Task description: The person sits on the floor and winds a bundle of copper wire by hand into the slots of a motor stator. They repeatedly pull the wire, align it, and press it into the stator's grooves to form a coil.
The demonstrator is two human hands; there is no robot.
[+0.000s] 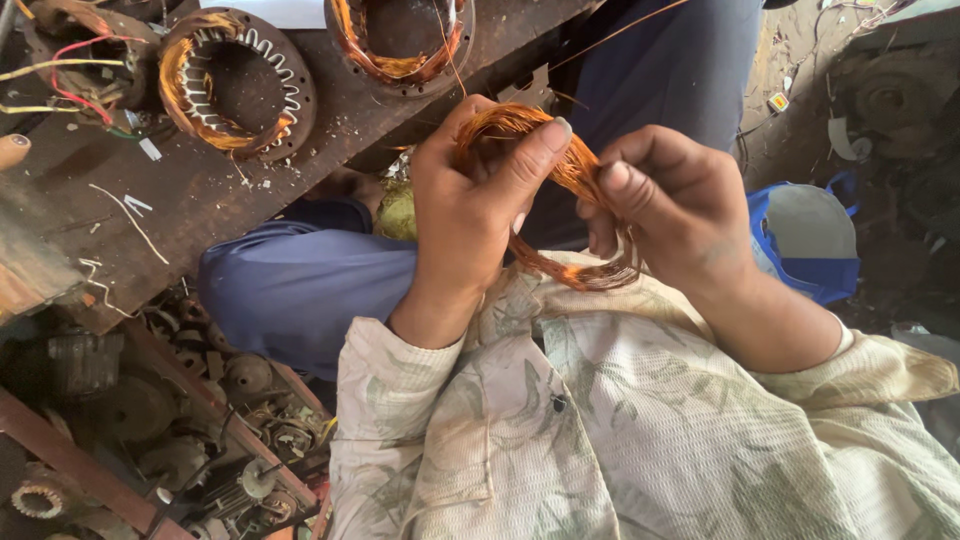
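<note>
On the workbench (200,200), near its far edge, sits a wound motor ring (235,85). The left hand (470,210) grips the copper wire coil (560,180) above the lap; the right hand (675,205) pinches its strands. Keeping loops bunched and untangled seems wise.
</note>
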